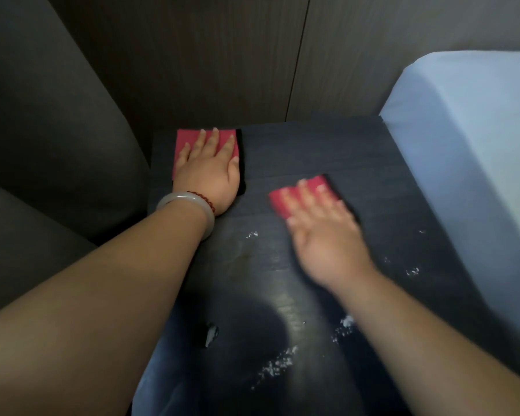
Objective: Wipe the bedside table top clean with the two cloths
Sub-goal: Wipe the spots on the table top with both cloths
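White specks (278, 363), woodgrain tabletop (327, 151) | left fingers (212, 142) flat on square cloth (189, 139) | right fingers (305, 195) flat, blurred cloth (318, 181)

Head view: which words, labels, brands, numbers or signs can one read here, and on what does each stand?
None can be read. The left cloth, the right cloth, the table top, the bangle and the mattress show no letters or numbers. The right cloth is blurred; the left hand and the right hand hide part of each.
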A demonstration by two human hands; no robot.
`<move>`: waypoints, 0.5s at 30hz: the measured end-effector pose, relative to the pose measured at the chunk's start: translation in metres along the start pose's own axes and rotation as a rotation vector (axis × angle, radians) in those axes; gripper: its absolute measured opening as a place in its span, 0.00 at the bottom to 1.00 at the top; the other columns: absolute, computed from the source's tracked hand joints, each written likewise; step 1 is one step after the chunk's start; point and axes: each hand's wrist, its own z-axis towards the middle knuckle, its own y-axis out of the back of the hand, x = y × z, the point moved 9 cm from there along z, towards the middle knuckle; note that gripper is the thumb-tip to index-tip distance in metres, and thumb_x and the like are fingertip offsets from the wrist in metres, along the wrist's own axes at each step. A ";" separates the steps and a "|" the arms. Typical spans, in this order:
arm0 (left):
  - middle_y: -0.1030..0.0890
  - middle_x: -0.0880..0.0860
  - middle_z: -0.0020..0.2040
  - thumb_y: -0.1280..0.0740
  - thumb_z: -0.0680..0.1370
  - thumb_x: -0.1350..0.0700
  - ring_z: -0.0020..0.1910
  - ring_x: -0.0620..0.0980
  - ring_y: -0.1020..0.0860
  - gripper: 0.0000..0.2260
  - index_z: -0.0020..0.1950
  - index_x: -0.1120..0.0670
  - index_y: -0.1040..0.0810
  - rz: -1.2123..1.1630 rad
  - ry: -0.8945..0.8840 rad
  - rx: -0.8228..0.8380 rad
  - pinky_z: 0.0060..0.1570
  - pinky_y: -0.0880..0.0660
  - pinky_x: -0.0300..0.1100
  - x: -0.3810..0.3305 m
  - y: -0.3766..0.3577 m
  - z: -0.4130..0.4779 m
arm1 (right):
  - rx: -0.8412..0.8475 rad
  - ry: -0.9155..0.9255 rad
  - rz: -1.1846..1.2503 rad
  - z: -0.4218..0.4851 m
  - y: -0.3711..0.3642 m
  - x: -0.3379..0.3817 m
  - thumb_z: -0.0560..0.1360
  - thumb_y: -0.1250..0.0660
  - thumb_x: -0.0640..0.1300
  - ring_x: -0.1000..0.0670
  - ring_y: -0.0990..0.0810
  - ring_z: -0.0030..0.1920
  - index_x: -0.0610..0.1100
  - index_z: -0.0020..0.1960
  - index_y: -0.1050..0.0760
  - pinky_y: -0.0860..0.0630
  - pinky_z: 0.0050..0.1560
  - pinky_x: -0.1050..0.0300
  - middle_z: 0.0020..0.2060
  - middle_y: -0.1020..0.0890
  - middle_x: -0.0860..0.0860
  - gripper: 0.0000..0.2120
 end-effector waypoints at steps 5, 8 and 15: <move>0.38 0.56 0.77 0.50 0.83 0.48 0.77 0.56 0.47 0.23 0.75 0.54 0.34 0.014 0.009 -0.110 0.75 0.49 0.53 -0.003 0.013 -0.010 | 0.014 -0.407 0.015 0.023 0.013 -0.075 0.83 0.56 0.53 0.46 0.57 0.79 0.57 0.79 0.56 0.57 0.77 0.47 0.80 0.56 0.53 0.25; 0.32 0.58 0.71 0.49 0.83 0.48 0.71 0.59 0.38 0.23 0.75 0.55 0.34 0.073 0.002 -0.053 0.70 0.42 0.54 -0.007 0.014 -0.016 | -0.027 -0.142 0.045 0.000 -0.003 0.012 0.83 0.54 0.53 0.49 0.59 0.79 0.59 0.79 0.54 0.59 0.76 0.50 0.79 0.55 0.56 0.25; 0.50 0.51 0.81 0.53 0.83 0.46 0.79 0.53 0.54 0.25 0.80 0.50 0.47 -0.003 0.013 0.089 0.76 0.59 0.51 0.002 0.003 -0.053 | 0.011 -0.232 -0.007 -0.013 0.007 -0.054 0.84 0.53 0.53 0.48 0.55 0.79 0.57 0.79 0.53 0.57 0.76 0.51 0.80 0.53 0.53 0.25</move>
